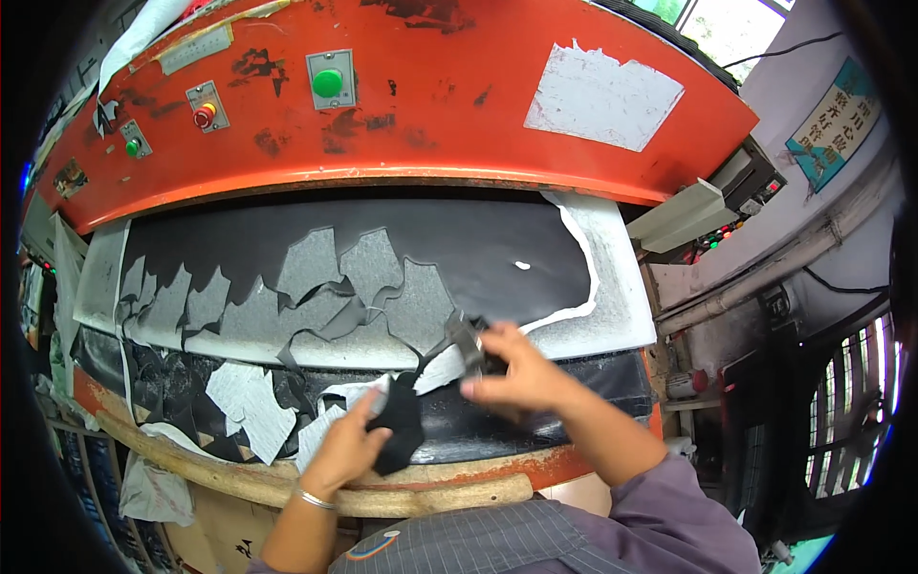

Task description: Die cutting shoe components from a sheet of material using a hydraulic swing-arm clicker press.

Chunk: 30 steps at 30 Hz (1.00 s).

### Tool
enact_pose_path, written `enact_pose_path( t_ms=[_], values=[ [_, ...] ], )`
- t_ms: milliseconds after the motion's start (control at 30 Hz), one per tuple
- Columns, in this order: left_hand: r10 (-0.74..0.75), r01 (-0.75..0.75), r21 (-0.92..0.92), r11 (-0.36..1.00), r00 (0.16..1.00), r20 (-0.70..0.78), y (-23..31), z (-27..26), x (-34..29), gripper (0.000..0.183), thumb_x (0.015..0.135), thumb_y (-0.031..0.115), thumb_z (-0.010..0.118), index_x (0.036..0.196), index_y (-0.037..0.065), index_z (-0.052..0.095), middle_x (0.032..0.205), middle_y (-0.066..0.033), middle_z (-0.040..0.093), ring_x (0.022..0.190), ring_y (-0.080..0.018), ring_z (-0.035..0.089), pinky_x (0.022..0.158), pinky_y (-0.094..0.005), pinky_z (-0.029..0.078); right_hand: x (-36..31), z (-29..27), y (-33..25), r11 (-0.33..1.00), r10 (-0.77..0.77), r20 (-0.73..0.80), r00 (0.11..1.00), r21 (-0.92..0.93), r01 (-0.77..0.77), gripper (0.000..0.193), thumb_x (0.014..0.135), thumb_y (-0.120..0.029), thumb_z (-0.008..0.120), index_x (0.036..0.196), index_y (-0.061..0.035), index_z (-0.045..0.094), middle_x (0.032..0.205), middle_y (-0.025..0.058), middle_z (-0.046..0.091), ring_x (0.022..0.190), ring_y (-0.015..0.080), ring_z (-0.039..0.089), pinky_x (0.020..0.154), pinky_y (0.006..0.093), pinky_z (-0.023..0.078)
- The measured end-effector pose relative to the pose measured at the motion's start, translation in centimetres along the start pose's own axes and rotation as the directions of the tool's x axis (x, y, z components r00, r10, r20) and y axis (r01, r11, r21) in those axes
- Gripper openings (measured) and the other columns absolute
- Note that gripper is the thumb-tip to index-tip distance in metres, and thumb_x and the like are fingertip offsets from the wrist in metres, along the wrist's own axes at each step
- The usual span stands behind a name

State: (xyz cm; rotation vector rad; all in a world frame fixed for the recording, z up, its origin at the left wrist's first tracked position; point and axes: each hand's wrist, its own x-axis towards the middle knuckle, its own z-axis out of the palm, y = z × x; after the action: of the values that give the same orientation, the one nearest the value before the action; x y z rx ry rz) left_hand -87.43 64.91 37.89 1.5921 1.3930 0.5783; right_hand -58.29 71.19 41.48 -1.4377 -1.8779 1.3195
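My left hand (349,448), with a bracelet at the wrist, is closed on a black cut piece (400,429) over the front ledge. To its right, my right hand (524,375) grips a dark metal cutting die (467,342), its thumb and fingers apart around the die's edge. The die sits at the front edge of a black sheet (497,251) laid on a whitish board (623,277). Shapes have been cut out of the sheet's left and front part, so the grey board shows through ragged openings (421,297). Part of the die is hidden by my fingers.
The press's orange-red beam (430,115) spans the far side, bearing a green button (327,83) and a red knob (204,116). White-backed scraps (253,407) lie on the dark front ledge (598,387). A wooden rail (440,496) runs before me; a control box (755,182) juts out at right.
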Motion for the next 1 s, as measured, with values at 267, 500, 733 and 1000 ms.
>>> enact_pose_path(
  t_ms=[267,500,733,1000],
  values=[
    [0.295,-0.281,0.09,0.955,0.914,-0.277,4.6,0.1,5.5,0.071,0.077,0.015,0.071,0.139,0.0,0.038,0.122,-0.0177,0.059,0.106,-0.0306,0.056,0.098,-0.0367,0.04,8.5,-3.3,-1.3,0.789,0.124,-0.273,0.954,-0.556,-0.262,0.08,0.062,-0.057,0.072,0.126,-0.0097,0.06,0.133,0.0295,0.039,0.127,0.042,0.034,0.102,0.0499,0.038],
    [0.365,-0.323,0.216,0.921,0.91,-0.197,3.4,7.4,13.0,0.069,0.082,0.012,0.059,0.141,-0.005,0.029,0.128,-0.016,0.057,0.123,-0.029,0.049,0.107,-0.0457,0.028,8.8,-3.1,1.5,0.722,-0.083,-0.221,0.972,-0.686,-0.094,0.087,0.065,-0.054,0.075,0.136,-0.0111,0.05,0.14,0.0318,0.036,0.132,0.0429,0.032,0.106,0.0514,0.029],
    [0.42,-0.37,0.349,0.861,0.904,-0.079,3.7,7.8,13.4,0.073,0.081,0.011,0.057,0.144,-0.006,0.024,0.135,-0.0111,0.053,0.13,-0.024,0.043,0.111,-0.0451,0.021,4.7,-7.5,7.9,0.814,-0.204,-0.161,0.966,-0.576,0.076,0.091,0.065,-0.039,0.081,0.142,-0.0117,0.04,0.142,0.0239,0.041,0.135,0.0372,0.034,0.111,0.0476,0.02],
    [0.369,-0.317,0.22,0.923,0.892,-0.263,3.6,7.5,16.3,0.075,0.08,0.008,0.057,0.144,-0.008,0.02,0.133,-0.0212,0.051,0.131,-0.0322,0.041,0.109,-0.0453,0.025,4.3,-8.5,8.8,0.895,-0.162,-0.172,0.972,-0.441,0.072,0.086,0.069,-0.041,0.079,0.139,-0.0069,0.043,0.14,0.0183,0.046,0.134,0.0341,0.037,0.114,0.0468,0.02]
  ],
)
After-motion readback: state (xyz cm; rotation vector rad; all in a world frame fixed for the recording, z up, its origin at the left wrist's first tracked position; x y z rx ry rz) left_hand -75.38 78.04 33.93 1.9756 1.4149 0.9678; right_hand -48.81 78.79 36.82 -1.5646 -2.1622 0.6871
